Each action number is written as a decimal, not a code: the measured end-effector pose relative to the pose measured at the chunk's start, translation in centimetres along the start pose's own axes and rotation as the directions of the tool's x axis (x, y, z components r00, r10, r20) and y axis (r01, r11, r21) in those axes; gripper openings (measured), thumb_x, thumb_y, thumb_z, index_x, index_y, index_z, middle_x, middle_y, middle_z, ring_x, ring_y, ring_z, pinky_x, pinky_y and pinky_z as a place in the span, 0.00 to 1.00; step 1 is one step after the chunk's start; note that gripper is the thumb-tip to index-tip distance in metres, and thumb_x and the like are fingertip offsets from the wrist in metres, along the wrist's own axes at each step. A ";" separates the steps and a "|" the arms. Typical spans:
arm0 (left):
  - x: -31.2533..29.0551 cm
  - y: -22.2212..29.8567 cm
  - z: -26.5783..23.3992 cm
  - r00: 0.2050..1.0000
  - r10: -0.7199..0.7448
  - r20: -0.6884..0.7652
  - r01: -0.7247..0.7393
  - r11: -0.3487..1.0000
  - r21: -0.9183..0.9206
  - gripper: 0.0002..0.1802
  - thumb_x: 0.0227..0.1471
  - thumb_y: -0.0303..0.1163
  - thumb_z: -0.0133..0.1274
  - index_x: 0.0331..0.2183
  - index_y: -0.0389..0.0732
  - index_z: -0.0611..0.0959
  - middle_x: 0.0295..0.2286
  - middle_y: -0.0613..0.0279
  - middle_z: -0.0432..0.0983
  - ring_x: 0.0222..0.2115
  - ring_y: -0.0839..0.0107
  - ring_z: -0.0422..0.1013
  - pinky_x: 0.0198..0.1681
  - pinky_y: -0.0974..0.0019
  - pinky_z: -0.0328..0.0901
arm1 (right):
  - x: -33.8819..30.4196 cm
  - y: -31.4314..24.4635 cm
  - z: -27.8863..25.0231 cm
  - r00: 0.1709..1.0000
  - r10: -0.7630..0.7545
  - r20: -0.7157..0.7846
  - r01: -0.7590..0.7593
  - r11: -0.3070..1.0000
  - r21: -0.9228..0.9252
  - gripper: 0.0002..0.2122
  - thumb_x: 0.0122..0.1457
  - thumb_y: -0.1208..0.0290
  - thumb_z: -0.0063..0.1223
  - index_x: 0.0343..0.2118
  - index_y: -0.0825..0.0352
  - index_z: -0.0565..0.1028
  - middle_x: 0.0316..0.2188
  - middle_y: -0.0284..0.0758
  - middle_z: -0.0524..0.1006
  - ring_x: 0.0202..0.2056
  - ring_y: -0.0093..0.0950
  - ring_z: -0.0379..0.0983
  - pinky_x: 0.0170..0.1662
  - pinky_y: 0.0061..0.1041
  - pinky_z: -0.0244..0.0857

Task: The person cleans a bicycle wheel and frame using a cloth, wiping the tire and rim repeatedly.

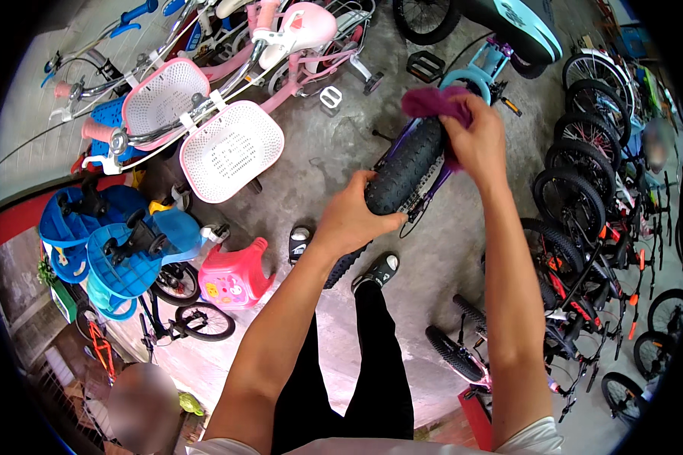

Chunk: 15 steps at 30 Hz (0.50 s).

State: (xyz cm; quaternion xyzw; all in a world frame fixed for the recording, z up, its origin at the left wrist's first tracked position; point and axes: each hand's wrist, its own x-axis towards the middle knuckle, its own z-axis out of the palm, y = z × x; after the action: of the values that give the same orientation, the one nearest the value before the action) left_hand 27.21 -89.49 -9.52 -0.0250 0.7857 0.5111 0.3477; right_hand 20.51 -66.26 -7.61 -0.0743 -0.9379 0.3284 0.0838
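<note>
A bicycle with a fat, knobby black tyre (407, 168) stands in front of me, the tyre pointing toward my feet. My left hand (350, 218) grips the near part of that tyre, thumb and fingers on either side of the tread. In my right hand (476, 142) is a bunched magenta cloth (429, 101), held at the far right part of the tyre. The cloth covers some of the tread and the frame there. Beyond it show a light blue frame part (492, 58) and a black and light blue saddle (520, 29).
Pink children's bicycles with a white basket (233, 152) stand at the upper left. Below them are blue plastic ride-on pieces (125, 258) and a pink stool (237, 274). A row of bicycles (569, 199) lines the right side. My sandalled feet (376, 271) are on the concrete floor.
</note>
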 end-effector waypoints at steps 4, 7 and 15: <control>0.1 0.1 0.1 1.000 -0.018 0.006 0.018 1.000 0.024 0.50 0.36 0.48 0.73 0.56 0.34 0.71 0.44 0.40 0.79 0.45 0.50 0.78 0.51 0.57 0.69 | -3.1 -3.6 -0.4 0.988 -0.134 0.073 0.140 0.988 -0.073 0.12 0.47 0.78 0.63 0.37 0.66 0.80 0.36 0.40 0.81 0.39 0.43 0.72 0.45 0.38 0.67; 0.6 0.6 0.4 0.999 -0.048 0.005 0.048 0.999 0.010 0.49 0.37 0.47 0.72 0.56 0.33 0.70 0.44 0.39 0.79 0.46 0.49 0.78 0.52 0.56 0.69 | -5.2 -5.3 -0.2 0.965 -0.234 0.121 0.242 0.968 -0.060 0.14 0.44 0.82 0.62 0.37 0.64 0.78 0.37 0.36 0.81 0.40 0.42 0.71 0.45 0.37 0.67; 2.5 -3.0 1.6 0.986 0.166 0.006 -0.166 0.986 0.026 0.48 0.37 0.46 0.70 0.58 0.41 0.69 0.49 0.44 0.78 0.51 0.44 0.74 0.52 0.51 0.69 | -9.9 -8.6 0.2 0.914 -0.291 0.282 0.271 0.956 0.109 0.17 0.40 0.84 0.61 0.37 0.63 0.78 0.41 0.33 0.81 0.41 0.40 0.71 0.47 0.34 0.67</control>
State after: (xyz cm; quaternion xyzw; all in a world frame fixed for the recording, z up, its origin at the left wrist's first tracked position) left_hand 27.30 -88.83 -13.69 0.0460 0.7910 0.5280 0.3058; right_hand 29.39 -74.92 -3.46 0.1138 -0.9290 0.3520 -0.0082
